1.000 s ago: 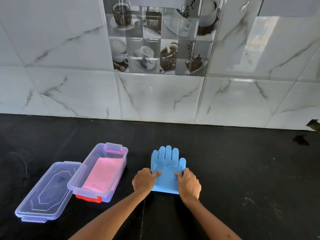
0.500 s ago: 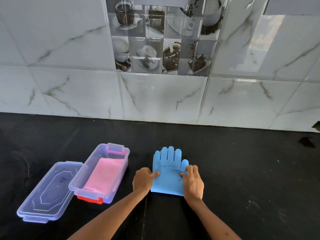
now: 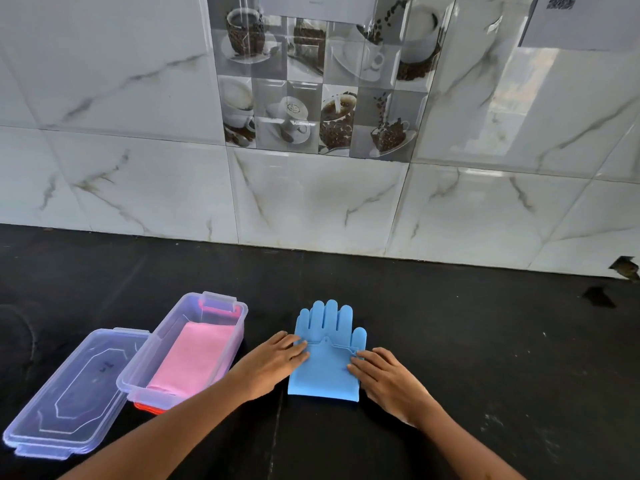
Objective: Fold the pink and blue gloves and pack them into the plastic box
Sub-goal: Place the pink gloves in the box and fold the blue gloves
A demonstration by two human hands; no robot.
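Note:
The blue glove (image 3: 325,370) lies on the black counter, fingers pointing to the wall, its cuff half folded up over the palm. My left hand (image 3: 273,365) presses the left end of the fold with its fingertips. My right hand (image 3: 384,375) lies on the glove's right edge and holds the fold down there. To the left stands the clear plastic box (image 3: 136,382) with red clips, open, with the folded pink glove (image 3: 197,358) lying flat inside.
The box's clear lid (image 3: 65,400) lies upturned on the counter, touching the box's left side. A marble-tiled wall (image 3: 311,202) closes the counter at the back. Black counter stretches to the right of the glove.
My right hand has slid up along the glove's right edge and flattened over the fold. My left hand stays at the left end. The glove, box and lid have not moved.

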